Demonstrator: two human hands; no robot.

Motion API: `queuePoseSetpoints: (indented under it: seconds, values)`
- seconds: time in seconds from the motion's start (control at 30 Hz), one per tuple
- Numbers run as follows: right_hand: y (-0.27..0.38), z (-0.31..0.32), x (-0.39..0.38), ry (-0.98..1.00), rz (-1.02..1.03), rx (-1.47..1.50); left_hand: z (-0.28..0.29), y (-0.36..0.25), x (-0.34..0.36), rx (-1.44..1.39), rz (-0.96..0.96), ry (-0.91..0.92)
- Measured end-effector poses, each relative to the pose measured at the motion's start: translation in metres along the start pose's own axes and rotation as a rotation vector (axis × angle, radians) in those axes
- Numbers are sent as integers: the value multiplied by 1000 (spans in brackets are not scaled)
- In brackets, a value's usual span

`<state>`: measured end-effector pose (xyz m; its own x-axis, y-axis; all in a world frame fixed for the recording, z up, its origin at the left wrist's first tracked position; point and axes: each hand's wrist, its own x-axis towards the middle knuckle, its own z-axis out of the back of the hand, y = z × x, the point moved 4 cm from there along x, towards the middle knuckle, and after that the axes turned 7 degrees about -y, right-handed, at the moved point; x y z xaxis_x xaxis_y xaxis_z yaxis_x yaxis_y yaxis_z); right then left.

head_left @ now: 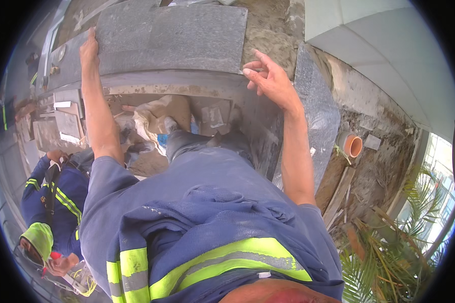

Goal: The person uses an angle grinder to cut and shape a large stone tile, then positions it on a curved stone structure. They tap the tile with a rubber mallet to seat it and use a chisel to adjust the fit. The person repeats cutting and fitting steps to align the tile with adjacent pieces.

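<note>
My left hand (89, 49) is stretched far forward over the grey stone slabs (197, 38), near a joint between two of them. One finger points away from me, and nothing shows in that hand. At the right end of the slabs my right hand (272, 81) hovers with its fingers apart and holds nothing. Beyond its fingertips lies a rough bed of wet-looking mortar (270, 43). Another grey slab (313, 116) runs along the right, beside my right forearm.
A co-worker (55, 197) in a blue jacket with a lime hood is at lower left. Below the slabs lie a dusty sack (159, 113) and stacked tile pieces (68, 121). An orange pipe end (353, 146), a wooden strip (338, 197) and palm leaves (384, 257) are at right.
</note>
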<state>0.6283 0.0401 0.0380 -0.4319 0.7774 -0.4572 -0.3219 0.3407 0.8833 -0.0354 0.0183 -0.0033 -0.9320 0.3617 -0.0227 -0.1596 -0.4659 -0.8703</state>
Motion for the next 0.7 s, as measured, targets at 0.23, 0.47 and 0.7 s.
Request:
queuePoseSetpoints:
  seconds: [0.23,0.47,0.7]
  values:
    - [18,-2,108,-335,234,249,85,30,-17,485,63,-278]
    - [54,-100,13,-17,280,-53,83,29,-43,309,121,-320]
    - [67,-248,0,575,279,-182,184,60,-61,277,-10,-296]
